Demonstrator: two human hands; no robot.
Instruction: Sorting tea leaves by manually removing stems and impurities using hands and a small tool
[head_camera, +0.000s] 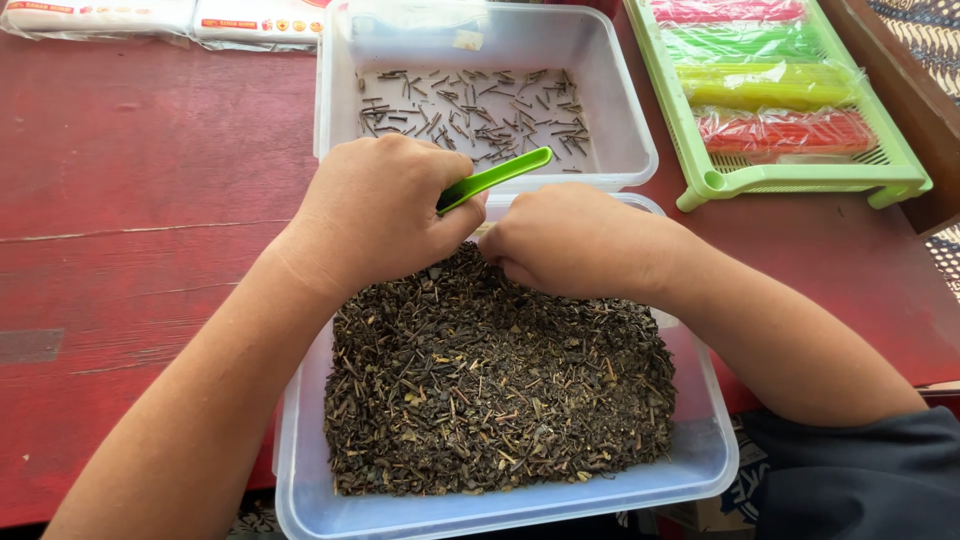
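We hold our left hand (375, 215) fisted and our right hand (570, 238) curled, knuckles up, almost touching at mid-frame.

2 flat white plastic packs (160, 20) are seen at the top left edge of the red table, laid end to end, with red and orange print; both are cut off by the frame; 4 clear-wrapped bundles are stacked in the green tray (800, 180) at top right: red (725, 10), green (740, 42), yellow (765, 85), red-orange (785, 130); 1 small pale label (466, 40) is stuck on the far tub's back wall; no screens or signs are visible.
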